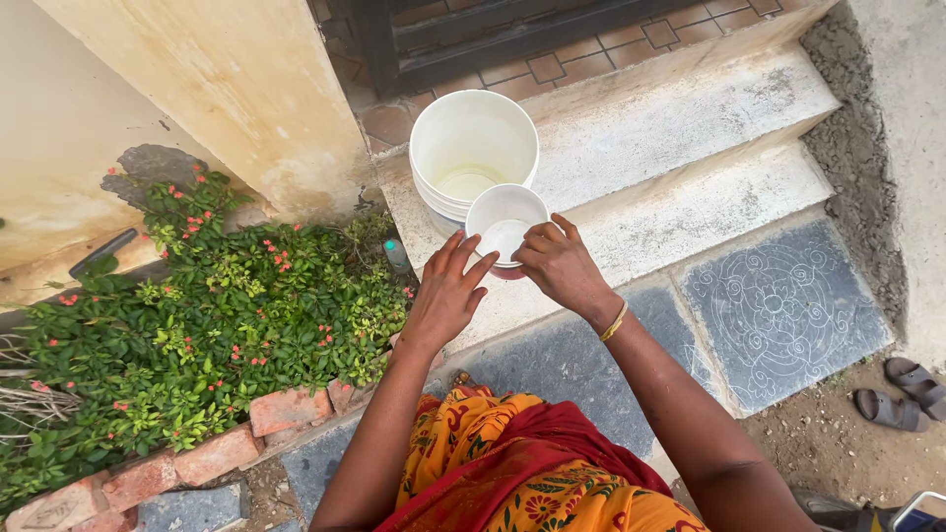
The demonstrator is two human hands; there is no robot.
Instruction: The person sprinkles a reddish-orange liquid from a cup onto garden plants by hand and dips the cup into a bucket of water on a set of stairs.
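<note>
Stone steps are filling the middle of the frame, running up toward a dark gate at the top edge. On the lower step [690,212], just above centre, a small white bowl [505,219] is sitting with a little white powder or liquid in its bottom. The right hand [558,262] is gripping the bowl's near rim, its fingers [540,234] curling over the edge and pinching it. The left hand [445,292] is hovering just beside the bowl's left side with its fingers [463,258] spread loosely, holding nothing; I cannot tell whether they are touching the bowl. A gold bangle [615,322] is circling the right wrist. Touching the bowl from behind, a larger white bucket [473,148] is standing upright. Further out, a flowering green shrub [217,305] is spreading across the left, edged by red bricks [246,429]. Dark patterned floor tiles [783,305] are lying at right, with a pair of sandals [902,392] at the far right edge.
</note>
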